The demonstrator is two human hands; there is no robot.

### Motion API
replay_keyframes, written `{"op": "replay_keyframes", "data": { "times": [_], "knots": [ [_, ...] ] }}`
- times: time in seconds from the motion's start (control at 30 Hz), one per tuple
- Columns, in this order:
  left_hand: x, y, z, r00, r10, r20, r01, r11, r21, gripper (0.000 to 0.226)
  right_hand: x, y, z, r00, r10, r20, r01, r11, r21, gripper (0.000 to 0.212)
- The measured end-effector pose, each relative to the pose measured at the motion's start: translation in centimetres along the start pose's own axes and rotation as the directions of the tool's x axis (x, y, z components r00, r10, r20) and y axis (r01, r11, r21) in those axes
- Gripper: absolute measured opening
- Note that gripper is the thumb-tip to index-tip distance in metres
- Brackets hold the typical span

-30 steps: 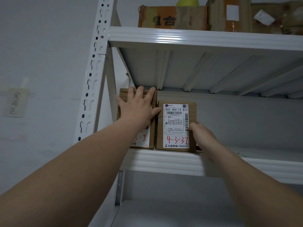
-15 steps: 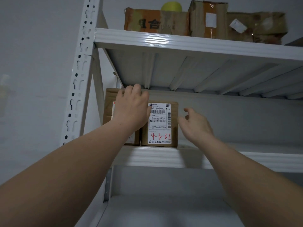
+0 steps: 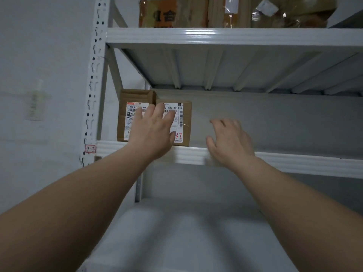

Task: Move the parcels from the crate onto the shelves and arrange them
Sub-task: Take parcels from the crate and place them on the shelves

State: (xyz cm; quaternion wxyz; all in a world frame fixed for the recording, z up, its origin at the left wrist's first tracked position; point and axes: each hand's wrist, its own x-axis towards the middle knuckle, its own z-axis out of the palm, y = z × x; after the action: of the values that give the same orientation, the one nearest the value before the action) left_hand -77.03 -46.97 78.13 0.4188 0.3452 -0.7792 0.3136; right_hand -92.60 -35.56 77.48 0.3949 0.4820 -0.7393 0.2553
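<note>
Two brown cardboard parcels stand side by side at the left end of the middle white shelf (image 3: 294, 163). The taller left parcel (image 3: 125, 114) and the shorter right parcel (image 3: 185, 122) both carry white labels; the right one shows red handwriting. My left hand (image 3: 153, 130) is in front of both parcels with fingers straight and spread, hiding part of their labels; whether it touches them I cannot tell. My right hand (image 3: 229, 142) hovers to the right of the parcels with relaxed fingers, holding nothing.
The upper shelf (image 3: 235, 36) carries several worn cardboard boxes (image 3: 172, 14). A perforated white upright (image 3: 94, 85) with a red-written tag (image 3: 90, 149) bounds the shelves on the left. A lower shelf (image 3: 196, 232) lies beneath. A blurred note hangs on the left wall (image 3: 36, 103).
Both hands have drawn back from the parcels. My left hand came down off the left parcel's top, and my right hand let go of the right parcel's side. The view shifted.
</note>
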Motion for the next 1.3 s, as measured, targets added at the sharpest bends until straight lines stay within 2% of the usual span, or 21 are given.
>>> {"op": "replay_keyframes", "data": {
  "times": [0.27, 0.37, 0.6, 0.93, 1.13, 1.2, 1.3],
  "knots": [
    [-8.7, 5.5, -3.4, 0.978, -0.105, 0.180, 0.102, 0.994, 0.026, 0.061, -7.2, 3.0, -1.6, 0.988, -0.139, 0.060, 0.136, 0.989, 0.055, 0.044],
    [-11.9, 6.5, -4.7, 0.957, -0.115, 0.268, 0.097, 0.992, 0.079, 0.062, -10.2, 2.9, -1.6, 0.975, -0.186, 0.122, 0.175, 0.980, 0.097, 0.048],
    [-18.6, 7.3, -6.7, 0.904, -0.169, 0.392, 0.143, 0.985, 0.096, 0.061, -17.1, 2.0, -1.6, 0.939, -0.228, 0.257, 0.195, 0.970, 0.148, 0.046],
    [-34.1, 8.4, -8.7, 0.762, -0.182, 0.621, 0.199, 0.979, 0.043, 0.063, -29.9, -2.1, -2.0, 0.866, -0.191, 0.462, 0.128, 0.978, 0.164, 0.053],
    [-44.9, 9.1, -11.4, 0.621, -0.195, 0.760, 0.245, 0.968, 0.049, 0.069, -40.9, -6.1, -3.6, 0.761, -0.204, 0.616, 0.108, 0.976, 0.190, 0.053],
    [-47.3, 9.7, -12.5, 0.603, -0.186, 0.776, 0.246, 0.968, 0.040, 0.068, -43.9, -6.7, -4.5, 0.747, -0.223, 0.627, 0.118, 0.972, 0.205, 0.053],
    [-49.9, 10.7, -14.4, 0.615, -0.179, 0.768, 0.254, 0.967, 0.021, 0.065, -46.5, -6.9, -5.7, 0.734, -0.232, 0.638, 0.143, 0.972, 0.188, 0.056]
  ]
}}
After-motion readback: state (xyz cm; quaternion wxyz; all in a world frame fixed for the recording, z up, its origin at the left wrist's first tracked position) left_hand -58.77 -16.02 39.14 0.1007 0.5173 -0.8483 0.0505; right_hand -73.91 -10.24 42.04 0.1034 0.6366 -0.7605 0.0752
